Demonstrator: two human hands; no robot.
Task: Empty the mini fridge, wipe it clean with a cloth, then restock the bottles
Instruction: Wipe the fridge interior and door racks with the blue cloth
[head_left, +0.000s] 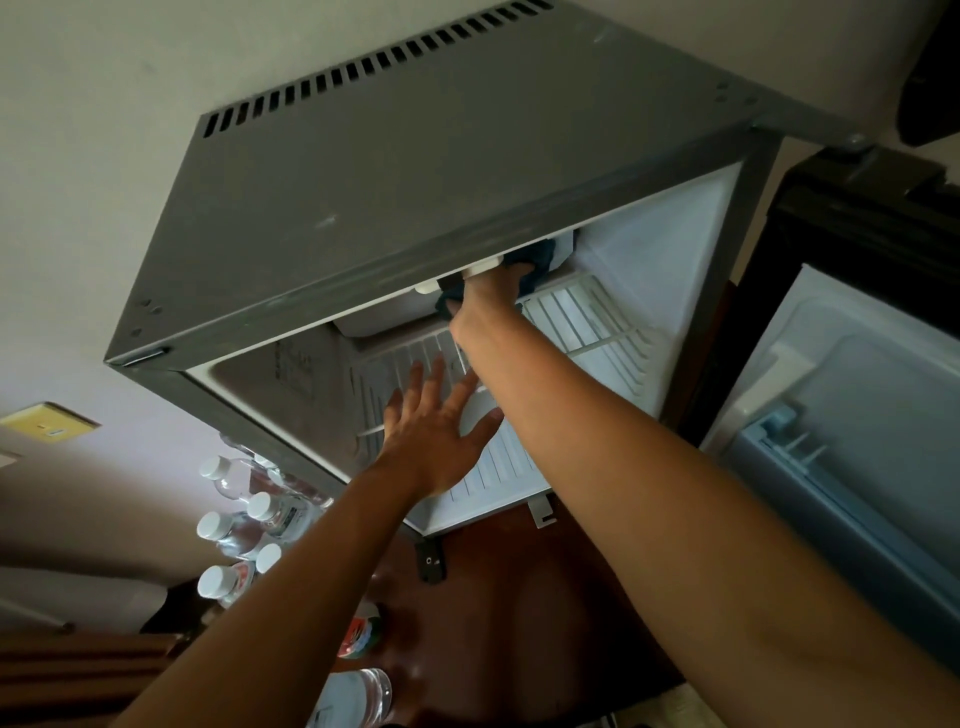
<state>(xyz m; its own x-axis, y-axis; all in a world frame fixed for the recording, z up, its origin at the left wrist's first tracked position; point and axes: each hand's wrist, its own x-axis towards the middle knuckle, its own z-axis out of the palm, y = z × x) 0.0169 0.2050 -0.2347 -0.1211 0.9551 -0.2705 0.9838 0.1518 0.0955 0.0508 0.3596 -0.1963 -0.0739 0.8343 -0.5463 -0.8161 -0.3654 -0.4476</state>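
Note:
The grey mini fridge (415, 171) stands open and I look down into its white interior. My right hand (491, 301) reaches deep under the top edge, shut on a dark blue cloth (535, 257) pressed against the small freezer box (384, 317). My left hand (436, 431) hovers open, fingers spread, over the white wire shelf (582, 322). No bottles show inside. Several clear water bottles with white caps (244, 519) stand on the floor left of the fridge.
The fridge door (852, 415) hangs open at the right, its shelf rail visible. Below the fridge lies dark red-brown floor with a red-labelled bottle (361, 634) and a clear bottle (358, 696). A yellow wall plate (49, 421) sits at far left.

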